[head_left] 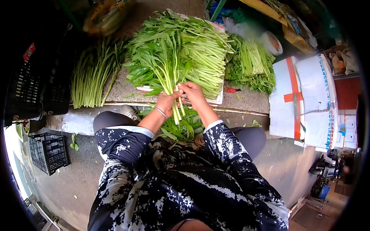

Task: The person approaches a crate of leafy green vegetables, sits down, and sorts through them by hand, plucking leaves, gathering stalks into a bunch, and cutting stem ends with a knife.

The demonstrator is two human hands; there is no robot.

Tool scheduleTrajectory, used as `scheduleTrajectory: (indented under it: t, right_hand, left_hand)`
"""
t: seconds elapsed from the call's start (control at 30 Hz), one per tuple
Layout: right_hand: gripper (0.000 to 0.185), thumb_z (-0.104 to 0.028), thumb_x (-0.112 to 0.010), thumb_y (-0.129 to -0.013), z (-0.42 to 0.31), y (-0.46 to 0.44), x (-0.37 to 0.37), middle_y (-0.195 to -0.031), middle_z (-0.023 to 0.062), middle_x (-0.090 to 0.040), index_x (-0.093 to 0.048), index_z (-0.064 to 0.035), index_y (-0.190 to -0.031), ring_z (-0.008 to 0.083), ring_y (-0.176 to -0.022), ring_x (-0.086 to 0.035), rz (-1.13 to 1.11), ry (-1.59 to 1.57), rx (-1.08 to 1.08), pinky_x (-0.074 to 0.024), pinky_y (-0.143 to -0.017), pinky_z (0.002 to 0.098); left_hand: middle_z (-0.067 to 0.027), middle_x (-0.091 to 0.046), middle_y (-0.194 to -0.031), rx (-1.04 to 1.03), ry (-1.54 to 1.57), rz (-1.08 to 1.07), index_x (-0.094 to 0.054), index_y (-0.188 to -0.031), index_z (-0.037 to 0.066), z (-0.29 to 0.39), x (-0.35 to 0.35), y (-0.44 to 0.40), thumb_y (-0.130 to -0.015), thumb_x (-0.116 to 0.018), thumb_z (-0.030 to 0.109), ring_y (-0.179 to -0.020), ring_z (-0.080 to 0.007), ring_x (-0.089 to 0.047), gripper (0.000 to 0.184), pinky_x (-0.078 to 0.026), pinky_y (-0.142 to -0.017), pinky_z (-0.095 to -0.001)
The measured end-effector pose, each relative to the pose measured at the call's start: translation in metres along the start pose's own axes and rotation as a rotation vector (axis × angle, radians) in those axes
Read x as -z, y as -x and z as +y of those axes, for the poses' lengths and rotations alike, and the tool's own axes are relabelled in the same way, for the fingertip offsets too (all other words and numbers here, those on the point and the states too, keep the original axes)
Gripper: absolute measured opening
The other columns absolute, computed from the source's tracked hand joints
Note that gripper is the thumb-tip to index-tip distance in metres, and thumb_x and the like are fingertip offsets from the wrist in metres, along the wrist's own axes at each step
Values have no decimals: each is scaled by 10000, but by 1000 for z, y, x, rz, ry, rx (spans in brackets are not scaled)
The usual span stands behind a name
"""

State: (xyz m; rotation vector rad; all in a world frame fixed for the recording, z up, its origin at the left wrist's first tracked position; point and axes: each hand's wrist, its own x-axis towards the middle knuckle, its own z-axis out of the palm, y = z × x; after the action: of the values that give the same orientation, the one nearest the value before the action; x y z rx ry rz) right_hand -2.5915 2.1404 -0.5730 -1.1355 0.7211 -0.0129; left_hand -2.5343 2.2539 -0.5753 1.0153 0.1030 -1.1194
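Observation:
My left hand (168, 103), with a bracelet at its wrist, is closed round a small bunch of water spinach (166, 77), leaves pointing away and cut stems hanging below the fist. Close beside it, my right hand (194, 95) pinches a stem at the bunch's right side between thumb and fingers. Just beyond both hands lies a big pile of water spinach (204, 57), stems to the right and leaves mostly to the left. Loose leafy greens (181, 125) lie below my hands, between my knees.
More long-stemmed greens (92, 77) lie at left, and another bundle (252, 61) at right on the stone ledge (250, 101). A small red-handled tool (233, 89) rests there. White foam boxes (285, 100) stand right; black crates (48, 152) stand left.

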Motion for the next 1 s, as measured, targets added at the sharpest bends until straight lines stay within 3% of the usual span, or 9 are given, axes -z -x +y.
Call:
scheduleTrajectory:
  t: [0.07, 0.13, 0.3, 0.37, 0.4, 0.5, 0.7, 0.8, 1.0]
  right_hand:
    - [203, -231, -594, -820, 13, 0, -1, -659, 1, -552, -582, -31, -791, 82, -554, -457, 198, 182, 268, -384, -509, 209]
    - [192, -207, -571, -835, 31, 10, 8, -637, -5, -537, -582, -29, -766, 78, -539, -428, 227, 207, 195, -372, -537, 211]
    - [314, -300, -591, -806, 73, 52, 31, -623, 71, -553, -582, 11, -770, 145, -557, -490, -60, 1005, -22, -413, -566, 311]
    - [379, -348, -589, -791, 84, 51, 43, -637, 103, -577, -594, 29, -829, 192, -576, -539, -162, 1177, -313, -432, -591, 350]
    - [398, -360, -578, -793, 91, 49, 47, -660, 105, -598, -603, 26, -885, 201, -572, -567, 180, 1286, 119, -449, -593, 345]
    - [336, -303, -529, -837, 37, 12, 31, -723, 101, -623, -602, 9, -938, 169, -602, -559, 235, 482, 263, -437, -582, 295]
    - [235, -220, -594, -810, -11, -18, -4, -669, 27, -584, -609, 13, -838, 104, -588, -495, 174, 239, 254, -420, -548, 252]
    - [246, -272, -560, -805, -7, -13, -5, -670, 129, -595, -607, -32, -781, 257, -559, -546, 313, 756, 407, -436, -546, 342]
    - [167, -202, -495, -805, 4, 1, 3, -682, 146, -581, -554, -59, -743, 326, -635, -555, 137, 964, 485, -432, -583, 406]
  left_hand:
    - [10, -573, -706, -11, -63, 162, -556, -809, 107, 3, 1, -3, -783, -627, 135, -588, -100, -514, 80, -380, -461, -237]
    - [11, -579, -701, -35, -82, 235, -553, -797, 104, 4, 0, -2, -784, -626, 140, -596, -93, -510, 83, -374, -476, -246]
    - [-20, -597, -712, -84, -83, 235, -532, -791, 82, 7, 1, -4, -763, -649, 113, -590, -105, -528, 125, -388, -453, -249]
    - [-17, -600, -712, -86, -117, 222, -517, -786, 91, 8, 4, -6, -756, -658, 107, -596, -107, -544, 145, -386, -450, -243]
    - [-17, -600, -712, -81, -119, 220, -517, -786, 91, 6, 4, -5, -756, -658, 107, -596, -107, -544, 145, -386, -450, -243]
    - [-8, -598, -707, -74, -166, 175, -530, -762, 95, 0, 1, -2, -762, -651, 103, -578, -105, -544, 121, -377, -443, -230]
    - [3, -589, -697, -78, -168, 140, -526, -767, 101, 2, -2, 3, -766, -646, 103, -552, -101, -522, 120, -371, -424, -230]
    - [5, -582, -691, -72, -126, 154, -524, -790, 105, 2, 1, 1, -772, -641, 115, -548, -102, -520, 118, -368, -424, -230]
    - [11, -586, -705, 4, -245, 111, -531, -768, 105, 2, 12, -2, -787, -628, 128, -557, -90, -518, 102, -376, -455, -223]
